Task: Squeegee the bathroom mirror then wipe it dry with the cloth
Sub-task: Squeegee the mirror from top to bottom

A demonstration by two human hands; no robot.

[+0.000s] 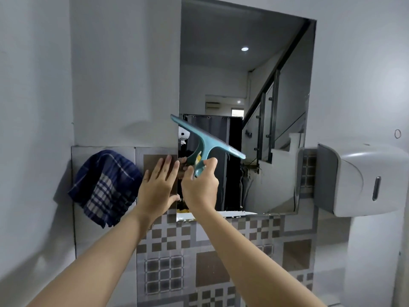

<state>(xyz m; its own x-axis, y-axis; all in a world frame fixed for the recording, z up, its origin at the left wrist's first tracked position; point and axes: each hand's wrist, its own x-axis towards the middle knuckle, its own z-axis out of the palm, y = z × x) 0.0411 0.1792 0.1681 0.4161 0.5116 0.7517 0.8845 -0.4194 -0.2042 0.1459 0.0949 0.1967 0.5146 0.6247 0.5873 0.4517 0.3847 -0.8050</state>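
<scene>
A tall frameless mirror [243,85] hangs on the wall and reflects a staircase and a dark curtain. My right hand [200,187] grips the handle of a teal squeegee [208,138], whose blade lies tilted across the mirror's lower left part, high end at the left edge. My left hand [158,185] rests flat with fingers spread on the tiled wall just beside the mirror's left edge. A blue and white checked cloth [106,187] hangs on the wall to the left of my left hand.
A white paper towel dispenser [358,180] is mounted on the wall right of the mirror. Patterned brown and grey tiles [210,262] cover the wall below the mirror. White painted wall surrounds the rest.
</scene>
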